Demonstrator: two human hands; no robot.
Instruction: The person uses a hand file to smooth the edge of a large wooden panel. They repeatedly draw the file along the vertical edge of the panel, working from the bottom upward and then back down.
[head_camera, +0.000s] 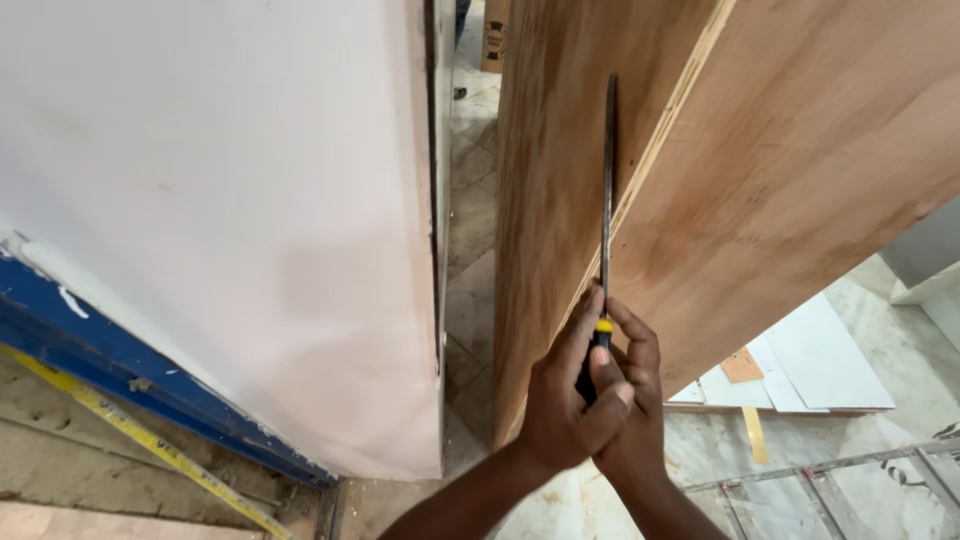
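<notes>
Hands wrap one tool: the left hand (565, 405) and right hand (632, 400) both clench the black-and-yellow handle of a file (606, 190), whose blade rises above them along the plywood board's (800, 150) edge.

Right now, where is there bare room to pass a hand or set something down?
A narrow strip of tiled floor runs between the white panel and the plywood sheet. Right of it, the floor is crowded with white boards and a metal frame. Both hands, left and right, grip the file against the plywood edge.
</notes>
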